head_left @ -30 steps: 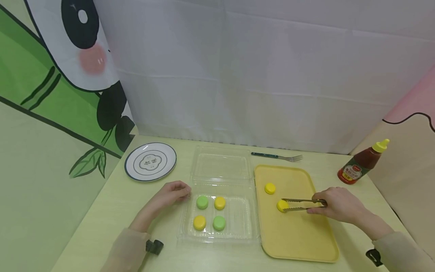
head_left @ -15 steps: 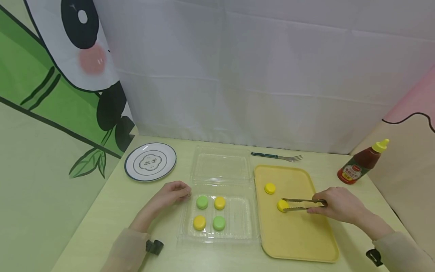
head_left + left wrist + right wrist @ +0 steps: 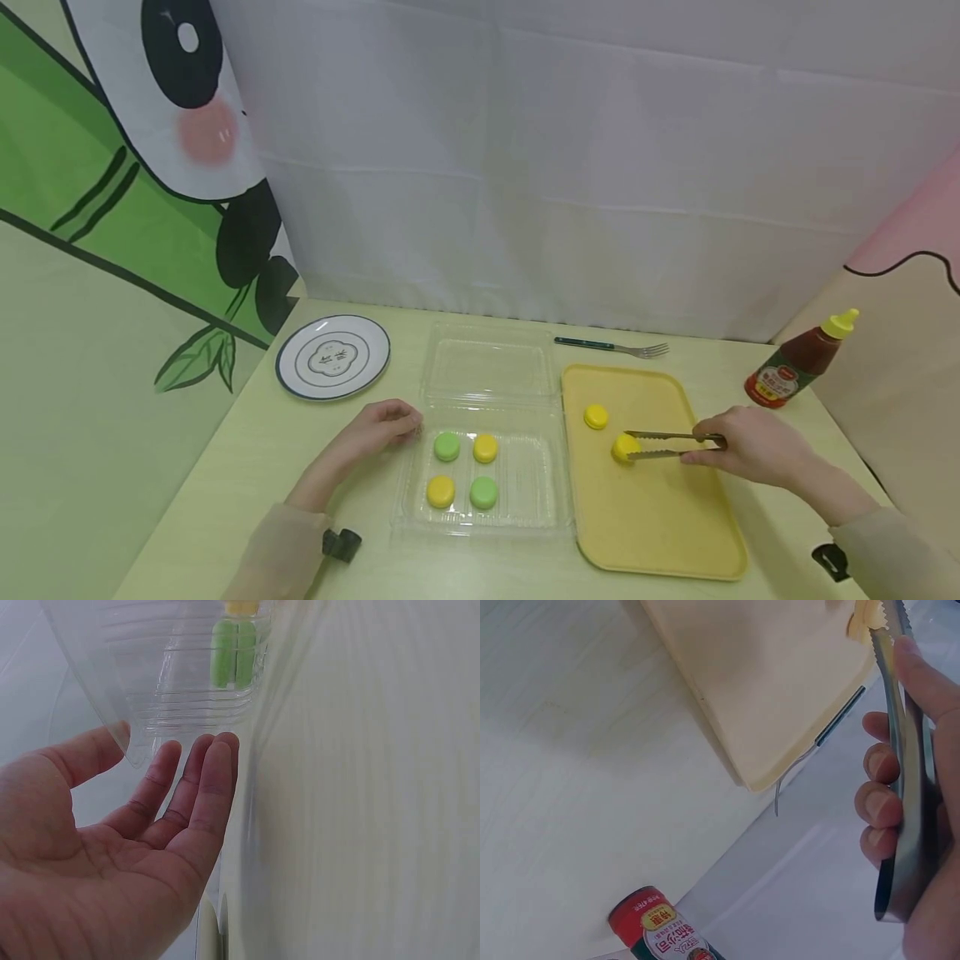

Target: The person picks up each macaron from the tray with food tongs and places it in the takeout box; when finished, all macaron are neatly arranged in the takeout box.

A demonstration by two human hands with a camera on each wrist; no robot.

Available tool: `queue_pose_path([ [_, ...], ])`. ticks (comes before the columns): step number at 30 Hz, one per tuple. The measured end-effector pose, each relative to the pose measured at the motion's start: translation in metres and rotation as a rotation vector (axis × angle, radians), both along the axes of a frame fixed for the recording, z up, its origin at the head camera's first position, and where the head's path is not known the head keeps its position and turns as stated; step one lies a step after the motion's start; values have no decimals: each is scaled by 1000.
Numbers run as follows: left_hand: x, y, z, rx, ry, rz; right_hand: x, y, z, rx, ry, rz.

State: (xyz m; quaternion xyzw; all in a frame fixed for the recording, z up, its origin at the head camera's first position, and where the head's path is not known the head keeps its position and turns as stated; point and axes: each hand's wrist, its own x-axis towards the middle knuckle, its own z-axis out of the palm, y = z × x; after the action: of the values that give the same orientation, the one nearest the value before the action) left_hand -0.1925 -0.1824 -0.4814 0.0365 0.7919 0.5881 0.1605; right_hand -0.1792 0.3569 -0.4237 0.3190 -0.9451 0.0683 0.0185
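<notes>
My right hand grips metal tongs, its thumb on one arm and its fingers around the other. Between the serrated tips of the tongs sits a yellow macaron, close over the yellow tray. A second yellow macaron lies farther back on that tray. At the left rim of an open clear plastic box is my left hand, fingers extended, thumb apart, fingertips right at the rim. Inside the box lie two green macarons and two yellow macarons.
A white plate with a blue rim stands back left. The box's clear lid lies folded back. Behind the tray is a fork with a dark green handle. A red sauce bottle with a yellow cap stands back right.
My right hand and the tongs have shifted slightly up in the head view, and the pinched macaron has moved with them. My left hand has stayed at the box rim.
</notes>
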Motion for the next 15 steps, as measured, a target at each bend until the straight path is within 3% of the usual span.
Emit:
queue_pose_path([
  [8,1,1,1,2,1,-10,-2,-6,13,6,19,18],
  [15,0,0,-1,-6,-3,-6,-5,-17,29,-27,105,76],
])
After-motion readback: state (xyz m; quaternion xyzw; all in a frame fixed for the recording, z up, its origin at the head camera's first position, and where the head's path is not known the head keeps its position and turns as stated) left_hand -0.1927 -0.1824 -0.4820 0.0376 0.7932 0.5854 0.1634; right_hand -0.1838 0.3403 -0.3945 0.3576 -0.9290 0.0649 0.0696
